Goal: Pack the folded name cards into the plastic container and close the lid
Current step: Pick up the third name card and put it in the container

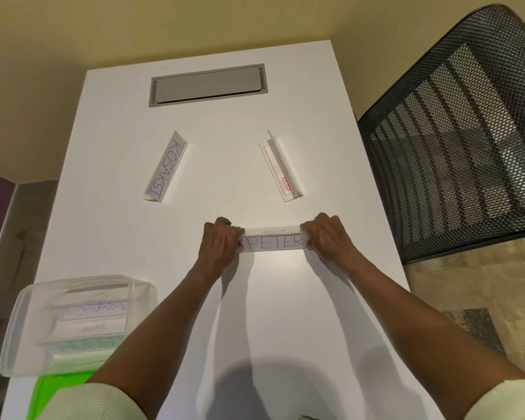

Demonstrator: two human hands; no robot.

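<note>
A white table (128, 177) fills most of the view, running away from the person; a grey recessed hatch (208, 85) sits in its far end; to the right stands a black mesh chair (455, 137), its back close against the table edge, with mottled flooring below it. At the near left corner a clear plastic container (15, 322) rests on the table, partly over a bright green sheet (58, 389) whose nature I cannot tell; its left side runs toward the frame edge, and the left forearm crosses its near right corner; name cards lie stacked inside, one reading CHAN, the others blurred through the plastic. Two folded cards lie on the bare table beyond the hands, well apart and angled toward each other: the KOSAKSI card (165, 167) on the left, and a card (281, 168) on the right showing only red-outlined printing, too small to read. Between and nearer than these, at mid-table, is the PETER card (274, 242), a long white tent-fold strip with blue lettering facing the person and faint inverted writing on its far face; the left hand (219, 244) grips its left end with curled fingers; the right hand (325, 237) grips its right end the same way; both ends are covered by the fingers. Pale sleeves (506, 401) are cut off at the bottom.
</note>
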